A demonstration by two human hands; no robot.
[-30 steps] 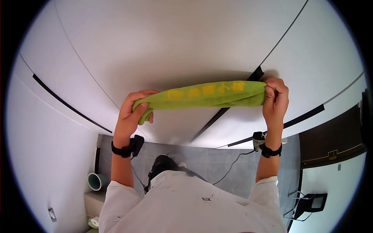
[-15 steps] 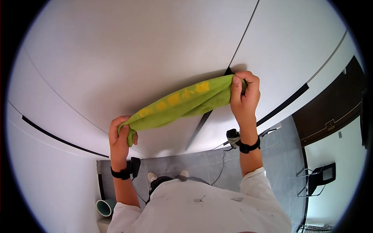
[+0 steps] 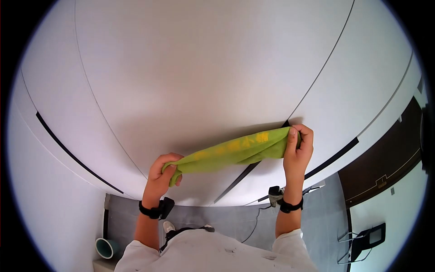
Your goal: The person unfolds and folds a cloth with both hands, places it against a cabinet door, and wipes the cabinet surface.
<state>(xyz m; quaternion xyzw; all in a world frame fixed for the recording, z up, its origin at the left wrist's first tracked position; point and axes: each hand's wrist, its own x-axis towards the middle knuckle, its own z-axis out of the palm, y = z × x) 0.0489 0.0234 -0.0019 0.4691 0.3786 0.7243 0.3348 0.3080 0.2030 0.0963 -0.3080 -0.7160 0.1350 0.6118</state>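
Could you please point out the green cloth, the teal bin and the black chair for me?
Green cloth [image 3: 232, 152]: head view, on the middle of its fabric.
Teal bin [image 3: 105, 248]: head view, on its inner wall.
Black chair [image 3: 360, 245]: head view, on its black panel.

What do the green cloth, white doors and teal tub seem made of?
Cloth: soft, matt fabric, fibre unclear; it creases and folds.
Doors: perhaps painted or laminated board, satin; shading spreads smoothly.
Tub: probably plastic, smooth; its wall looks evenly coloured.
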